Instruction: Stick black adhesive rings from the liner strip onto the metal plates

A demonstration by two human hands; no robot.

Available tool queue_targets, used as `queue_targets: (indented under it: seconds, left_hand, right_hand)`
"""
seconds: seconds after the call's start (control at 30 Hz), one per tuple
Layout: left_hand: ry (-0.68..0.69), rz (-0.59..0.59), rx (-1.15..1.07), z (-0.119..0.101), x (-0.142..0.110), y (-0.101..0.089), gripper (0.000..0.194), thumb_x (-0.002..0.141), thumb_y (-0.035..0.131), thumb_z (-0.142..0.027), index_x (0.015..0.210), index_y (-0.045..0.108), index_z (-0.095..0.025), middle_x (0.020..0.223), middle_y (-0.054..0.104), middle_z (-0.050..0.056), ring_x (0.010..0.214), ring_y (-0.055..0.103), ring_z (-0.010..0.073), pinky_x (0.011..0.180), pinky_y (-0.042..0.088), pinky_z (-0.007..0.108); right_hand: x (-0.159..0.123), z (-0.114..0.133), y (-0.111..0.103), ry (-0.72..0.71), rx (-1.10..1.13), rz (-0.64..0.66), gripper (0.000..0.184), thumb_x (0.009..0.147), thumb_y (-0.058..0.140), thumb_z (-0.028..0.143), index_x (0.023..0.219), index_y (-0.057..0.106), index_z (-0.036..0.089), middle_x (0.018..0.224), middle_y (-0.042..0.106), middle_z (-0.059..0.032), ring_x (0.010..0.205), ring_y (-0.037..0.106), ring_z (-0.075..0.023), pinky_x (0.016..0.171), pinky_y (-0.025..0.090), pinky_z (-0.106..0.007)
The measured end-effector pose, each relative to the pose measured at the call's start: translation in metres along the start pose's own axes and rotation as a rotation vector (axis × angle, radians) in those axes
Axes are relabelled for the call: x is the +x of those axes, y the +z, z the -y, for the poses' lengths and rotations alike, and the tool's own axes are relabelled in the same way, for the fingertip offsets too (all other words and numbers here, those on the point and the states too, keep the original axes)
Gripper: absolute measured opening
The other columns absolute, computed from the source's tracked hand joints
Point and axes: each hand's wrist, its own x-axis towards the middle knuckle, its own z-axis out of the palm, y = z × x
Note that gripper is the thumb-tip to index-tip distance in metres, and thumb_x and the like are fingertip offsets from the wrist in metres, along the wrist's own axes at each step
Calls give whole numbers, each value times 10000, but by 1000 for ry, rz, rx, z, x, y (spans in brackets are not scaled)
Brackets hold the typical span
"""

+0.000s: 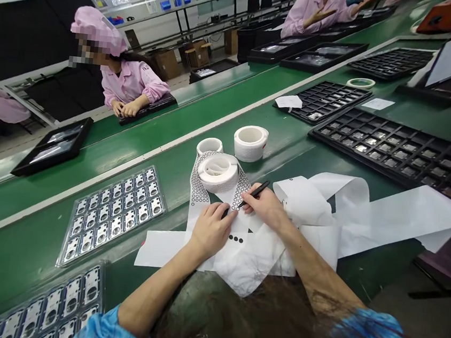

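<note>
My right hand (pixel 262 205) is closed around slim black tweezers (pixel 254 194), which slant down to the left with the tip near my left fingers. My left hand (pixel 212 228) rests on white backing paper with its fingers pinched together. A small dark piece (pixel 225 212) shows at those fingertips, too covered to make out. Just beyond both hands, a roll of white tape (pixel 219 175) sits on a strip printed with black rings (pixel 200 192). Several black round stickers (pixel 236 239) lie on the paper below my hands.
Two more white rolls (pixel 249 143) stand behind. Loose white paper strips (pixel 381 217) spread to the right. Clear trays of metal plates (pixel 114 214) lie at left, black compartment trays (pixel 397 149) at right. Across the green conveyor (pixel 130 151) sits a person in pink (pixel 132 84).
</note>
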Motion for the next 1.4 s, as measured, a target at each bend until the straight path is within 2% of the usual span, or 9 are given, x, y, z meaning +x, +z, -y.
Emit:
queue_targets:
  seconds: [0.27,0.53,0.77,1.4]
  left_hand:
    - [10,-18,-8,-1,1,0,358,964,506,-114,1287,631,-208,1251,658,125,1167,594,288,954,526,452]
    - [23,-47,-9,0,1,0,347,961,498,-104,1265,639,-191,1232,663,129,1156,599,293,956,532,455]
    - [22,-46,-14,-1,1,-2,335,964,512,-109,1261,640,-192,1231,659,127,1145,602,293,941,536,446]
    - [27,-53,-34,-1,2,-2,337,966,489,-105,1254,642,-186,1230,658,138,1147,603,292,946,541,458]
  right_hand:
    - [-3,6,0,34,-20,44,215,869,686,227,718,536,254,531,698,22,497,697,-171,556,569,-256]
    - [-4,10,0,40,-13,29,215,871,672,221,713,532,260,537,683,26,533,712,-181,566,605,-255]
    - [-4,7,-1,36,-35,-12,230,878,676,216,712,522,258,540,672,38,512,694,-154,528,586,-221]
    - [-2,4,0,25,-35,28,213,887,656,190,723,530,243,540,661,48,510,672,-136,530,570,-210]
